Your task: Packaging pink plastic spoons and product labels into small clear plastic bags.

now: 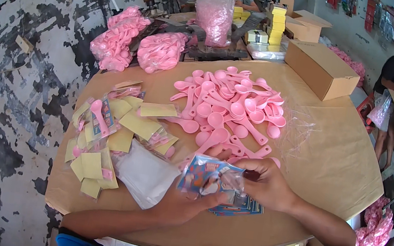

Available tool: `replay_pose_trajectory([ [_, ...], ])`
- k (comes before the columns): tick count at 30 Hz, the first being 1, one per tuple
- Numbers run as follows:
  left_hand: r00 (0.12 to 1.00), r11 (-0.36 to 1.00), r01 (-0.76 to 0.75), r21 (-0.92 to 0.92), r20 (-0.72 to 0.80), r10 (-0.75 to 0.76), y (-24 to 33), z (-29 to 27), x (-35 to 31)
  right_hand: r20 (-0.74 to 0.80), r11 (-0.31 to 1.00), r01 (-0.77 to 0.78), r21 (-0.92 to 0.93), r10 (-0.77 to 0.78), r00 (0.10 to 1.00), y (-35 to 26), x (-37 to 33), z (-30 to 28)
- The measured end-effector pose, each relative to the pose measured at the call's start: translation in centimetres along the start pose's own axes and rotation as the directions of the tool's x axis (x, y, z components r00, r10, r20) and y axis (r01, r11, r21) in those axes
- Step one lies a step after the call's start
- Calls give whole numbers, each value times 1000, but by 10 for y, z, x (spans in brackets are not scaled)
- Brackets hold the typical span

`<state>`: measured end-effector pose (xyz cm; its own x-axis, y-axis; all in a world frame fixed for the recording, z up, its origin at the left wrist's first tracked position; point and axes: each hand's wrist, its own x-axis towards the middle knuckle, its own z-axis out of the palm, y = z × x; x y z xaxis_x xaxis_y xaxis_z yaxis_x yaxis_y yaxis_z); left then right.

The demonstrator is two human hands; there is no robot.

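Note:
Just above the table's near side, my left hand (187,204) holds a clear plastic bag with a blue printed card (204,172), its thumb across the front. My right hand (271,185) is closed in a pinch on the bag's right edge. Beneath them lies a stack of blue printed cards (247,209), partly hidden. To the left, by my left hand, rests a stack of clear empty bags (143,173). Beyond my hands spreads a heap of loose pink measuring spoons (237,108).
Packed pieces with pale yellow card backs (130,123) cover the table's left part. Bundles of pink spoons (161,52), a filled clear sack (213,18) and a cardboard box (322,70) stand along the back. Another person (392,81) works at the right.

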<state>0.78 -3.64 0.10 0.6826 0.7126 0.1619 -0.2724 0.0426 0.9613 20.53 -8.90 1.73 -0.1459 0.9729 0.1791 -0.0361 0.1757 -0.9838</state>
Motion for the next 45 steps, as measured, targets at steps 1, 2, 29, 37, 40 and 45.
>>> replay_pose_trajectory([
  [1,1000,994,22,-106,7,-22,2,-1,-1,19,1000,0,-7,0,1000,-3,1,-2],
  [2,999,976,43,-212,17,-40,5,-2,-2,11,988,-65,-141,68,998,-9,1,-5],
  [29,821,817,550,172,72,-567,48,-1,-2,-167,315,-59,-947,-329,929,-22,35,-82],
  [37,906,919,395,1,-167,-389,7,-17,-4,-84,843,-7,-539,-46,995,-67,4,-100],
  [40,937,956,293,-9,-195,-289,6,-18,-5,6,841,-23,-541,31,999,-74,1,-91],
  [45,950,991,76,-107,-294,-105,-6,-15,-6,103,831,64,-553,-8,995,-69,1,-91],
])
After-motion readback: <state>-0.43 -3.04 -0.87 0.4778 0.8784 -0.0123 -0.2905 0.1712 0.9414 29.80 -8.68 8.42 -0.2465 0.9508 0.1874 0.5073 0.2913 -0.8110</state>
